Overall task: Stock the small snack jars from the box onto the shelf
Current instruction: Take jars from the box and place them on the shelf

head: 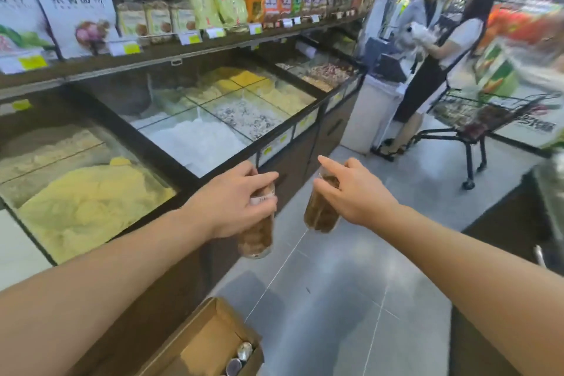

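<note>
Both hands [232, 201] [354, 192] grip clear jars [320, 214] of brown snacks.

Bright, even indoor store light. Soft glare sheens the grey tiled floor [329, 299]. Wide-angle distortion bends the dark wooden shelves [183, 49]. The right edge smears with motion blur; distant shoppers look soft.

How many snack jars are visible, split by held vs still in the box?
Held in left hand: 1 jar
Held in right hand: 1 jar
In the cardboard box: 2 jar tops visible, more may be hidden past the frame edge
Total visible: 4
</note>
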{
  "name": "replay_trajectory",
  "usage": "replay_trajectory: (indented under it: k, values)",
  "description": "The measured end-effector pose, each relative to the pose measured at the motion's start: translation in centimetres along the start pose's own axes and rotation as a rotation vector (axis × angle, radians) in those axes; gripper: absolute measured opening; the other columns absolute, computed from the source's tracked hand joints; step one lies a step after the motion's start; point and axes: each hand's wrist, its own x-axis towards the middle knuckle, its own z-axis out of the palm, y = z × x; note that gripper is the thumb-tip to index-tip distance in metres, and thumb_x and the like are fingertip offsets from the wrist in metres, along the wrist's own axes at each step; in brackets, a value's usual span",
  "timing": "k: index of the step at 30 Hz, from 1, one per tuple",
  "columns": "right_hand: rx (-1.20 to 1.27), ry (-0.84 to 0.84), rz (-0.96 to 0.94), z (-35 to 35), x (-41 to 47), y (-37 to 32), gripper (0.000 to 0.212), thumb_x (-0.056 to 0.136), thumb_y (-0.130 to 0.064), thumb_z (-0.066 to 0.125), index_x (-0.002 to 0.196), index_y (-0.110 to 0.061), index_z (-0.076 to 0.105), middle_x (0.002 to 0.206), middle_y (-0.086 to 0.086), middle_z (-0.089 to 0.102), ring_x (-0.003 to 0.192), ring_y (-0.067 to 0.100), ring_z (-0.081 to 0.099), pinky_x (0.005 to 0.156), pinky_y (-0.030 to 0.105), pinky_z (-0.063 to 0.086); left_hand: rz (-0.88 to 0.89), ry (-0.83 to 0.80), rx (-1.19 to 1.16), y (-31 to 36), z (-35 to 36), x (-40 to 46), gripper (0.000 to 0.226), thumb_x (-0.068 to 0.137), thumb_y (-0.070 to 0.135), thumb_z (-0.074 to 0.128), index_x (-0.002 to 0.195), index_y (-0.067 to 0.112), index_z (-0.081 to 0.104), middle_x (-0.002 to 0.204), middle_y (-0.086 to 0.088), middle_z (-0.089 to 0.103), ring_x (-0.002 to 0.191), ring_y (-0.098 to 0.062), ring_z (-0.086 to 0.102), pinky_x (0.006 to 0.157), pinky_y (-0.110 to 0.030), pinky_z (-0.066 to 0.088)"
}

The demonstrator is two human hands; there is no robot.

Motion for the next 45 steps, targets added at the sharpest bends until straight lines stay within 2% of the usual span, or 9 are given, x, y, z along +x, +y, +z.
replay_trajectory:
  k: [5, 15, 20, 25, 29, 34, 37, 41, 45]
  values:
    - [0.002, 0.077, 0.145, -8.4, -6.2, 3.1, 0.061, 0.100, -0.062, 0.038, 0.157, -0.043, 0.029, 0.126, 0.006, 0.045, 0.117, 0.035, 0.054, 0.092, 0.040, 0.045, 0.186, 0.038, -0.008, 8.9, -4.2, 1.1, 0.068, 0.086, 0.062, 0.037, 0.145, 0.033, 0.053, 0.105, 0.010, 0.045, 0.096, -0.012, 0.054, 0.085, -0.032, 0.047]
    - [-0.012, 0.224, 0.413, -19.7, -22.8, 14.1, 0.059, 0.100, -0.057, 0.044, 0.154, -0.034, 0.040, 0.132, 0.014, 0.051, 0.129, 0.035, 0.051, 0.103, 0.041, 0.044, 0.532, -0.033, 0.026, 29.5, -5.2, 4.5, 0.068, 0.087, 0.066, 0.037, 0.144, 0.033, 0.053, 0.106, 0.008, 0.050, 0.098, -0.012, 0.057, 0.090, -0.033, 0.049]
    - [-0.048, 0.274, 0.576, -22.2, -32.5, 21.0, 0.060, 0.099, -0.059, 0.045, 0.153, -0.034, 0.040, 0.125, 0.013, 0.052, 0.118, 0.036, 0.056, 0.096, 0.037, 0.047, 0.664, -0.066, -0.046, 40.3, -1.1, 4.0, 0.045, 0.097, 0.052, 0.049, 0.134, 0.030, 0.060, 0.103, 0.004, 0.052, 0.096, -0.017, 0.059, 0.090, -0.034, 0.049]
    - [-0.074, 0.309, 0.732, -24.2, -43.7, 28.0, 0.068, 0.093, -0.069, 0.039, 0.154, -0.038, 0.038, 0.137, 0.012, 0.051, 0.126, 0.037, 0.053, 0.105, 0.044, 0.045, 0.811, -0.139, -0.091, 52.3, 4.3, 2.3, 0.071, 0.084, 0.069, 0.036, 0.141, 0.031, 0.057, 0.105, 0.005, 0.052, 0.098, -0.017, 0.059, 0.094, -0.036, 0.049]
    - [-0.089, 0.348, 0.850, -25.5, -53.4, 32.9, 0.069, 0.095, -0.069, 0.041, 0.157, -0.040, 0.032, 0.147, 0.011, 0.043, 0.132, 0.036, 0.049, 0.109, 0.046, 0.041, 0.915, -0.169, -0.141, 61.9, 9.4, 0.4, 0.052, 0.096, 0.055, 0.048, 0.143, 0.034, 0.055, 0.110, 0.009, 0.050, 0.102, -0.016, 0.057, 0.089, -0.030, 0.045]
    - [-0.100, 0.351, 1.023, -26.1, -64.5, 37.2, 0.072, 0.094, -0.072, 0.038, 0.158, -0.040, 0.029, 0.150, 0.014, 0.041, 0.129, 0.036, 0.051, 0.107, 0.047, 0.044, 1.059, -0.235, -0.196, 72.8, 14.4, -2.7, 0.049, 0.098, 0.051, 0.050, 0.144, 0.034, 0.054, 0.113, 0.007, 0.052, 0.103, -0.016, 0.057, 0.090, -0.030, 0.044]
    - [-0.087, 0.358, 1.129, -26.1, -70.1, 38.9, 0.068, 0.098, -0.067, 0.039, 0.159, -0.037, 0.029, 0.156, 0.016, 0.036, 0.139, 0.035, 0.042, 0.112, 0.044, 0.038, 1.161, -0.274, -0.213, 78.5, 17.2, -4.4, 0.050, 0.098, 0.051, 0.049, 0.144, 0.033, 0.054, 0.111, 0.007, 0.052, 0.099, -0.015, 0.056, 0.088, -0.030, 0.044]
    - [-0.069, 0.393, 1.275, -25.5, -76.6, 40.3, 0.067, 0.099, -0.064, 0.041, 0.158, -0.035, 0.030, 0.136, 0.015, 0.046, 0.125, 0.037, 0.053, 0.106, 0.041, 0.044, 1.300, -0.353, -0.191, 85.6, 20.9, -6.9, 0.053, 0.097, 0.056, 0.045, 0.142, 0.031, 0.054, 0.111, 0.009, 0.051, 0.100, -0.013, 0.055, 0.089, -0.029, 0.044]
    - [-0.050, 0.399, 1.418, -24.8, -81.8, 41.6, 0.067, 0.100, -0.062, 0.042, 0.159, -0.033, 0.029, 0.151, 0.017, 0.040, 0.132, 0.035, 0.051, 0.106, 0.037, 0.043, 1.430, -0.442, -0.209, 92.1, 24.9, -9.5, 0.057, 0.093, 0.064, 0.042, 0.135, 0.028, 0.057, 0.109, 0.011, 0.049, 0.092, -0.010, 0.056, 0.082, -0.030, 0.046]
